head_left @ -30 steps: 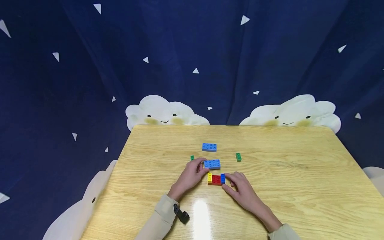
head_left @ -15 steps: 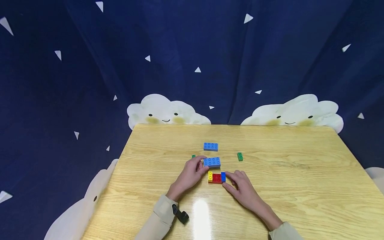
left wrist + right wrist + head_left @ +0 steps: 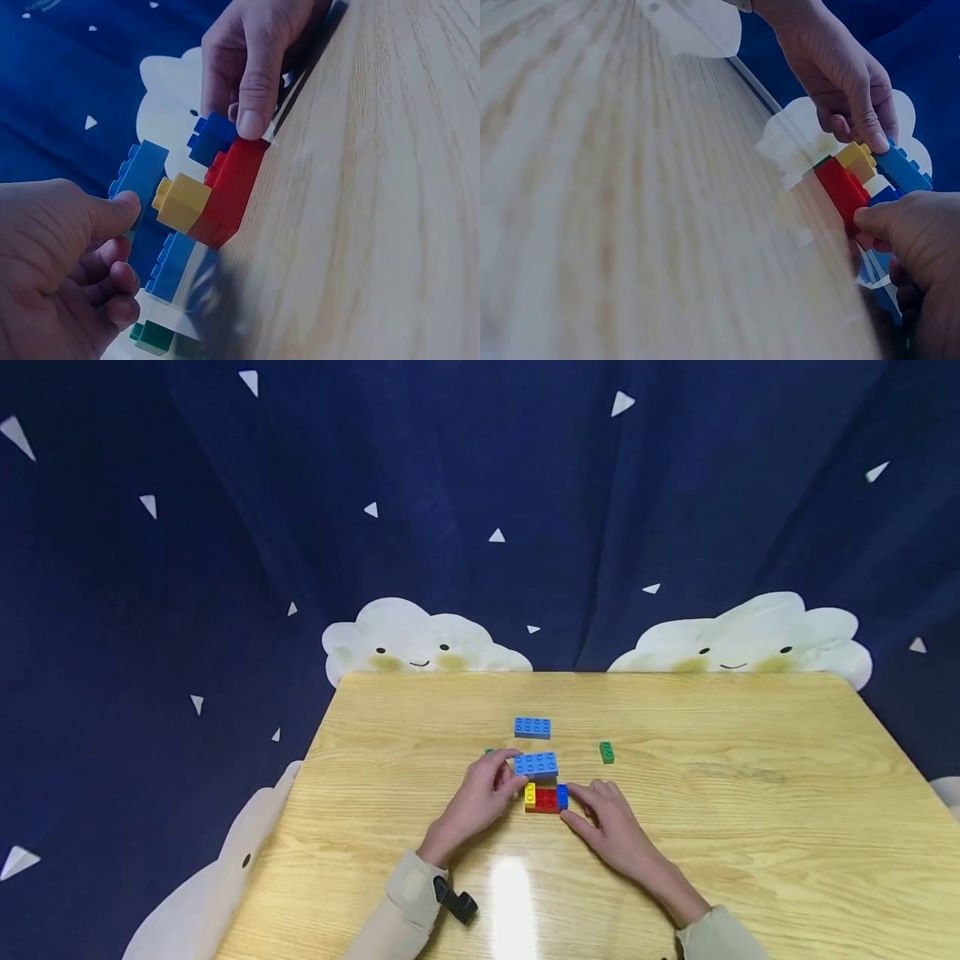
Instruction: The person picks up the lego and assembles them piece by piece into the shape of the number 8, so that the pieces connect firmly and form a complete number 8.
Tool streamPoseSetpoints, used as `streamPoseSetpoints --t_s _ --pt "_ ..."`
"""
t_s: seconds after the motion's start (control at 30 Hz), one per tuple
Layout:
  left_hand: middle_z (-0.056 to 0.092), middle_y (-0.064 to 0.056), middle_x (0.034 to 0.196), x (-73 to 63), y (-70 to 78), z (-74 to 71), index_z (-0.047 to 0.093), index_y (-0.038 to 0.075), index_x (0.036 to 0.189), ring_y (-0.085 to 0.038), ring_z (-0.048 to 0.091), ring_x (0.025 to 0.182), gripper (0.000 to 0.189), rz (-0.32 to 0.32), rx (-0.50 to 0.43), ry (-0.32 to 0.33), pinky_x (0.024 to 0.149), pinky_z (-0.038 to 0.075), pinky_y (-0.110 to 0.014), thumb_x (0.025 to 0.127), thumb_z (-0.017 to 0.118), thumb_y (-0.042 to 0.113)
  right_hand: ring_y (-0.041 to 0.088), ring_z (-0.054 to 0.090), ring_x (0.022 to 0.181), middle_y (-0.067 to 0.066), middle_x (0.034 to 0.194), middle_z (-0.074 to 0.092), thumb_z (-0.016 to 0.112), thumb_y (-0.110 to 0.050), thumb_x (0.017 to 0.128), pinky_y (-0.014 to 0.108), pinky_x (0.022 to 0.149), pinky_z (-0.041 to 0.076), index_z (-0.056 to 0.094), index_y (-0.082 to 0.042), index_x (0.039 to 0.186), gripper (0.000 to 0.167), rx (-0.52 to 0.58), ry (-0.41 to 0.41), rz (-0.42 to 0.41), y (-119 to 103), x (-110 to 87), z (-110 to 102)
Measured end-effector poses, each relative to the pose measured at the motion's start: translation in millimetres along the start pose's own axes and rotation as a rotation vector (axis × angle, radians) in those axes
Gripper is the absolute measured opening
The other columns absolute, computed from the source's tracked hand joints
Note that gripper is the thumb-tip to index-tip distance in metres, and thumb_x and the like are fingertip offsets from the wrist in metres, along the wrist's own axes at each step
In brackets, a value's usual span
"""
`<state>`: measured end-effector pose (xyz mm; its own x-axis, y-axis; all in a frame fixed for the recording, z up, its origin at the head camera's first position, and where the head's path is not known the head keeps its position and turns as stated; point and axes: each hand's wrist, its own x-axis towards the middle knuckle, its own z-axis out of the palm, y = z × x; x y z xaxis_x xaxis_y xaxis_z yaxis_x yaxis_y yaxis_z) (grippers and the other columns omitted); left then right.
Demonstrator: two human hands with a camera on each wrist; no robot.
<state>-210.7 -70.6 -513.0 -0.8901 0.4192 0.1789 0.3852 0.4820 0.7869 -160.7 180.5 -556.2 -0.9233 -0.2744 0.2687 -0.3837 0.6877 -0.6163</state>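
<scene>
My left hand [image 3: 477, 792] pinches one end of a light blue eight-stud brick [image 3: 536, 765] between thumb and fingers. In the left wrist view this blue brick [image 3: 142, 176] is off the table, level with the studs of a small yellow brick [image 3: 184, 202] and apart from it. The yellow brick and a small dark blue brick [image 3: 562, 797] sit on opposite ends of a red brick [image 3: 546, 800], with red studs bare between them. My right hand [image 3: 617, 832] grips the dark blue end of this stack, its thumb [image 3: 253, 124] against the red brick.
On the wooden table [image 3: 720, 827], a second light blue brick [image 3: 532, 727] lies beyond the hands. A small green brick [image 3: 607, 752] lies to the right; another green brick [image 3: 489, 751] is partly hidden behind my left hand. A dark blue curtain [image 3: 450, 460] hangs behind the table.
The red stack has shifted slightly away from me with my right hand, narrowing the gap to the held light blue brick. Both grips look unchanged, and the view has shifted a little.
</scene>
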Motion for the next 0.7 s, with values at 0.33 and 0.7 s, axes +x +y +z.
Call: streamPoseSetpoints --t_s 0.33,0.7 --pt "0.054 0.005 0.082 -0.9 5.5 1.3 0.062 0.006 0.137 -0.006 0.048 0.07 0.038 0.034 0.0 -0.006 0.062 0.042 -0.021 0.103 0.069 0.021 0.012 0.035 0.079 -0.007 0.079 0.043 0.075 -0.028 0.098 0.028 0.07 0.029 0.069 -0.002 0.135 0.045 -0.017 0.003 -0.005 4.2 7.9 0.6" --pt "0.054 0.005 0.081 -3.1 4.2 5.2 0.062 0.004 0.138 -0.006 0.048 0.07 0.039 0.032 0.009 -0.031 0.063 0.042 -0.021 0.103 0.068 0.02 0.012 0.035 0.079 -0.008 0.079 0.043 0.074 -0.028 0.099 0.029 0.071 0.029 0.067 -0.002 0.136 0.046 -0.01 0.0 -0.005 7.2 12.5 2.1"
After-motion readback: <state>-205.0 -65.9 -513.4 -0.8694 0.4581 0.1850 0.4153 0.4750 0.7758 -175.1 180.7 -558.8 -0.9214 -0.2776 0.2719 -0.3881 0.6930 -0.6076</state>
